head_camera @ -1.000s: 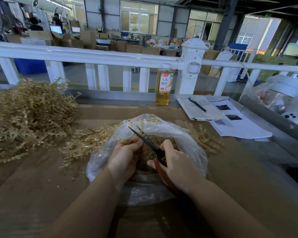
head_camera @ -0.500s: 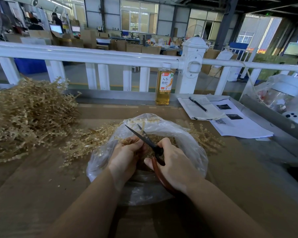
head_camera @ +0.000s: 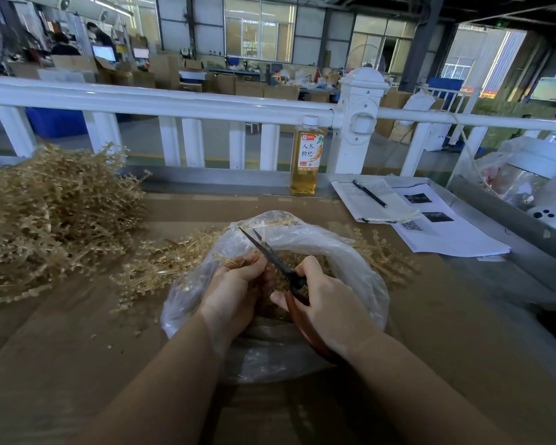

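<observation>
Scissors [head_camera: 272, 253] gape above the clear bag [head_camera: 360, 252] as your right hand [head_camera: 331, 303] grips the red handles, partly hidden; your left hand [head_camera: 235, 290] pinches golden sprigs [head_camera: 238, 261], its fingertips out of sight.

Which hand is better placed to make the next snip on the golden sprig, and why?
The right hand: it grips the red-handled scissors, blades slightly parted, right beside the golden sprig that the left hand pinches over the plastic bag.
</observation>
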Available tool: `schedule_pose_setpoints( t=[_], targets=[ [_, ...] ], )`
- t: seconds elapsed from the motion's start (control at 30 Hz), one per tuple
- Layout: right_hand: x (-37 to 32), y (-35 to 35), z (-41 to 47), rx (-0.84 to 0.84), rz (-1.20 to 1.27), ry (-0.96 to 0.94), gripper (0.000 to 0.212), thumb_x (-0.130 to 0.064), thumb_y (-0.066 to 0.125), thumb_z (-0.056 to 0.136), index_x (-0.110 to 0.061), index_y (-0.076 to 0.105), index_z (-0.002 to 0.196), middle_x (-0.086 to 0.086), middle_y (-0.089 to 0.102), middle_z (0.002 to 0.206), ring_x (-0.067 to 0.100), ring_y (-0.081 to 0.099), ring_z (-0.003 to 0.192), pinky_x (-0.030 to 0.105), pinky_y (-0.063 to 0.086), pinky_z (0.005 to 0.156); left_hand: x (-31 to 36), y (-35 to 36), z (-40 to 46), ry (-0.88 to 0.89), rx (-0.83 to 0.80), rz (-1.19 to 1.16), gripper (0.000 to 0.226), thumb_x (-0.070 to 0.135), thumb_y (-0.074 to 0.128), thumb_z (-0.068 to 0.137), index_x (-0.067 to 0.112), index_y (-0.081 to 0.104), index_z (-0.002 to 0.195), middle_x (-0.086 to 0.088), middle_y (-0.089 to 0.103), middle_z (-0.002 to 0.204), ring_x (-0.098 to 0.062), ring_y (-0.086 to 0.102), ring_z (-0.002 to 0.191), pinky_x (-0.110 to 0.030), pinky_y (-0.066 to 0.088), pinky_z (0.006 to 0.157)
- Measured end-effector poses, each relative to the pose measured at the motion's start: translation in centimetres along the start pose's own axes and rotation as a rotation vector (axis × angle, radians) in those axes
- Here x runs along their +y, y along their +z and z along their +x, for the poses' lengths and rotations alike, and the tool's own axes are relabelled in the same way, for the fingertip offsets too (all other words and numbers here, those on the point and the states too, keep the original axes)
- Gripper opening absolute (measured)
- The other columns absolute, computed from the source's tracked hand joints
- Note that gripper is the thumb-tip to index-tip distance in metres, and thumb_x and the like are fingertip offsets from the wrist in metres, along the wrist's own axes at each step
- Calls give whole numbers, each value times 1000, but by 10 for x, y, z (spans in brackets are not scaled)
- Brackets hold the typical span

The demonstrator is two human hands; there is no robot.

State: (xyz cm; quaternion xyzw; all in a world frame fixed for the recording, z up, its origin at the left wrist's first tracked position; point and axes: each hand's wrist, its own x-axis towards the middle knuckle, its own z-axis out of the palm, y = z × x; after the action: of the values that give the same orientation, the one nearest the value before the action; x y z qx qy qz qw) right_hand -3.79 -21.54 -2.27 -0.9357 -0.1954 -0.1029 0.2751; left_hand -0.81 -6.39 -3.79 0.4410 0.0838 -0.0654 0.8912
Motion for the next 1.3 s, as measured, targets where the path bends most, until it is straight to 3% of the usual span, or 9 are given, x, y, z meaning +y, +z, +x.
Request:
schedule_pose_setpoints(
  t=[0.13,0.3,0.43,0.57,0.67,0.83,1.0,1.13,1.3],
  targets=[
    [-1,0,-1,-3,-31,-17,35,-54,55,89,-30,32,99,-17,49,79,-3,47,64,6,32,55,1,1,-1,-2,4,30,6,-2,56,85,2,61,85,-8,60,72,-18,59,63,-29,51,68],
    [0,1,1,-16,-32,-33,35,-54,56,89,-28,33,98,-13,54,76,-5,45,55,9,34,51,1,2,-3,8,12,-11,17,2,49,90,1,58,105,-16,56,86,-28,55,79,-36,45,82],
    [3,4,-1,3,-13,-34,36,-54,58,87,-31,33,98,-16,53,82,-4,45,62,6,33,52,1,4,-5,25,21,-65,4,5,51,92,8,53,90,-13,54,81,-24,54,77,-36,46,83],
    [4,4,-2,9,-39,-38,36,-56,58,86,-33,31,95,-21,45,68,-12,40,53,4,34,50,2,1,-5,-11,3,-86,7,6,52,91,7,53,98,-12,53,83,-25,49,78,-39,38,92],
    [4,3,-2,-3,-43,-44,37,-59,57,85,-34,31,94,-23,42,66,-14,41,52,5,34,50,4,-1,-6,-31,6,-83,12,8,49,91,4,60,89,-8,60,75,-19,54,69,-33,42,84],
    [5,3,-6,-15,-26,-29,40,-66,56,81,-38,33,97,-19,50,80,-3,49,71,9,33,59,2,2,-2,26,107,-148,21,4,41,96,7,58,84,-4,61,65,-12,59,48,-23,50,50],
    [9,0,-11,17,-63,-41,40,-62,59,81,-35,36,99,-16,55,84,1,54,75,13,37,63,-3,10,-1,135,214,-126,18,1,48,94,12,54,81,-8,60,77,-19,59,68,-31,52,69],
    [9,-4,-10,8,-52,-35,38,-60,59,82,-35,36,99,-16,55,84,1,54,76,12,38,63,-3,14,-1,147,297,-146,22,-1,53,92,14,50,76,-4,61,67,-11,62,51,-18,49,44],
    [9,-6,-11,-3,-51,-52,39,-60,59,83,-35,35,99,-17,53,82,2,54,74,17,42,64,-1,19,0,144,446,-204,20,5,58,92,17,51,77,-3,60,76,-15,60,65,-18,48,40]
  ],
)
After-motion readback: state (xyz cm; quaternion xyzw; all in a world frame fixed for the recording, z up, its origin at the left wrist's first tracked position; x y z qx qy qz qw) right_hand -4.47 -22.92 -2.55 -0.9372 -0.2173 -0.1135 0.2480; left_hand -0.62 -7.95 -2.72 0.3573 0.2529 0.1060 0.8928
